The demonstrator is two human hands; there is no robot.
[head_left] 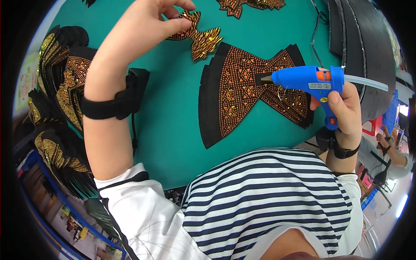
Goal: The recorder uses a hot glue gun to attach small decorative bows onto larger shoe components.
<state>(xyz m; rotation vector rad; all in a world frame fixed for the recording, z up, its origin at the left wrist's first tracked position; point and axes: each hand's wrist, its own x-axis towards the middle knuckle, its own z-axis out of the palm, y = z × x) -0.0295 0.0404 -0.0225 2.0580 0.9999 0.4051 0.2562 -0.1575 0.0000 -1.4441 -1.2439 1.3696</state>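
My left hand [162,19] pinches a small bow-shaped piece [206,43] covered in gold and black sequins, at the top of the view. In my right hand [347,104] is a blue hot glue gun [299,79], with a whitish glue stick [368,82] sticking out of its back. Its nozzle points left, over the narrow middle of a large black bow-shaped piece [242,86] set with copper studs. That large piece lies flat on the green table [169,143]. Whether the nozzle touches it I cannot tell.
Stacks of black pieces with gold studs [56,151] lie along the left edge. More sequined pieces [251,5] are at the far side. Black sheets [364,47] and a dark cable [315,39] are on the right. Another person's arm [392,154] shows at far right.
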